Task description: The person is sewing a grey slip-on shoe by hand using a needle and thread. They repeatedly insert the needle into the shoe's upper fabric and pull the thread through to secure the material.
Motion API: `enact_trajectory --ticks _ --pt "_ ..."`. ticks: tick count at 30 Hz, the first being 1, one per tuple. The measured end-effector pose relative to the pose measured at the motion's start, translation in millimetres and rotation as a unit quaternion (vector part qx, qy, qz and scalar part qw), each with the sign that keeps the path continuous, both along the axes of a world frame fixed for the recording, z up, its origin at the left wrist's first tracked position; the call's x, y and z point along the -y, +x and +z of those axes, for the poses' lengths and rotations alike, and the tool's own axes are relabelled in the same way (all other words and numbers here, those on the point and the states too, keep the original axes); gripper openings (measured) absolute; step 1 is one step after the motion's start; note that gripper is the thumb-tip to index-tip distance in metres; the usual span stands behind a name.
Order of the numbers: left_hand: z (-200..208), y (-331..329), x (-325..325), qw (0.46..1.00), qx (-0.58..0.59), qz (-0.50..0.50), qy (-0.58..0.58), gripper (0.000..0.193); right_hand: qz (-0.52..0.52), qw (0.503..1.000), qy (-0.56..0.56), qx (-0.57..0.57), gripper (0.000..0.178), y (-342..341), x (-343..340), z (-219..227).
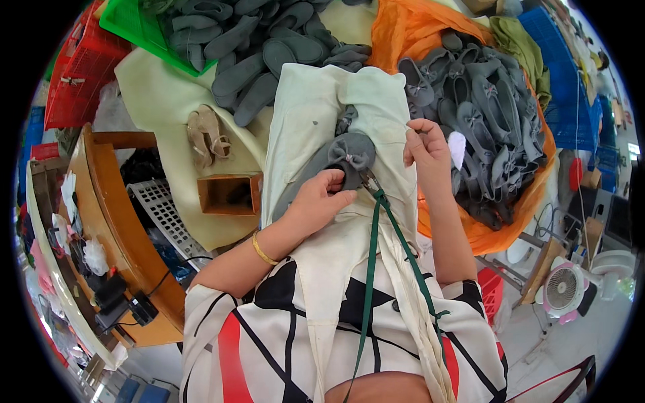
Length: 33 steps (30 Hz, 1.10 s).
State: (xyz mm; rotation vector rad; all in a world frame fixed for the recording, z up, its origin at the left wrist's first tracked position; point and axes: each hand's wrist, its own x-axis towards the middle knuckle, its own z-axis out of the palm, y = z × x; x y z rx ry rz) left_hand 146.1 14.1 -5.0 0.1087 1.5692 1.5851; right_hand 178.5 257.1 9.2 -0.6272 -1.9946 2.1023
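Observation:
A grey shoe upper with a bow [349, 153] lies on a pale cloth [316, 107] spread over my lap. My left hand [321, 199] presses on its near edge, fingers curled around it. A small pair of snips [370, 182] on a green cord [371, 269] lies at the shoe, just right of that hand. My right hand [424, 144] is raised beside the shoe, fingertips pinched together; whether it pinches a thread is too small to tell.
A heap of grey bow shoes [477, 101] lies on orange fabric [410, 27] at right. Grey soles [255, 47] pile up behind, by a green crate [138, 27]. A small brown box [230, 193] and wooden bench [114, 221] stand left. A fan [563, 287] sits lower right.

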Motion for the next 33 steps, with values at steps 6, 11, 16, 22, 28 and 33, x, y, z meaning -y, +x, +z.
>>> enact_trajectory --ticks 6,11,16,22,28,33 --pt "-11 -10 -5 0.974 0.167 0.031 0.151 0.051 0.088 0.910 0.404 -0.013 0.018 -18 9 -32" --pt "5 -25 -1 0.943 0.212 0.103 0.233 0.038 0.116 0.905 0.406 -0.047 0.022 -44 42 -10" --pt "31 -50 18 0.944 0.129 0.185 0.239 0.029 0.084 0.929 0.353 -0.073 0.033 -57 77 50" --pt "45 -68 36 0.953 0.075 0.186 0.229 0.024 0.111 0.898 0.401 -0.143 0.031 -71 94 65" --pt "30 -72 51 0.957 0.098 0.167 0.216 0.017 0.127 0.955 0.266 -0.028 0.036 -67 94 42" --pt "6 -74 41 0.991 -0.033 0.117 0.046 0.012 0.147 0.907 0.386 -0.084 0.051 -66 89 45"
